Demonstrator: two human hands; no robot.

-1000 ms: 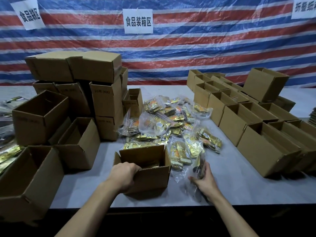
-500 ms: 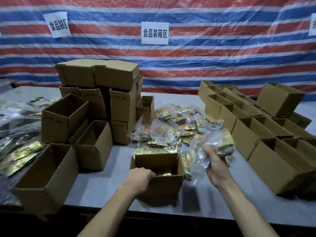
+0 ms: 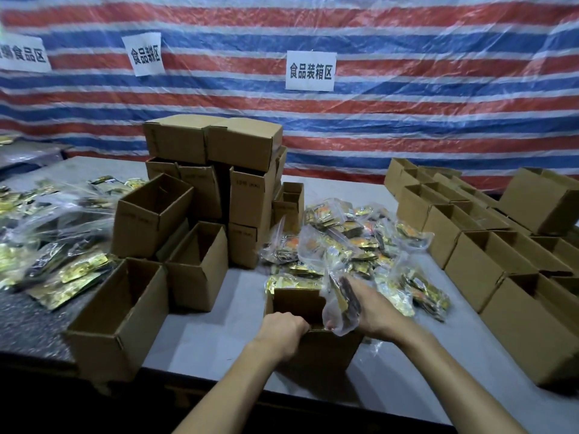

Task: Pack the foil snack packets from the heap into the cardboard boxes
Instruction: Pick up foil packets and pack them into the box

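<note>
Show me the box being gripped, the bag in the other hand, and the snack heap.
box (image 3: pixel 332 352), head view, front wall.
bag (image 3: pixel 336 310), head view, clear plastic side.
heap (image 3: pixel 354 242), head view, middle packets.

Matt brown cardboard box (image 3: pixel 316 346), glossy foil packets (image 3: pixel 344 242) in seemingly clear plastic.
</note>
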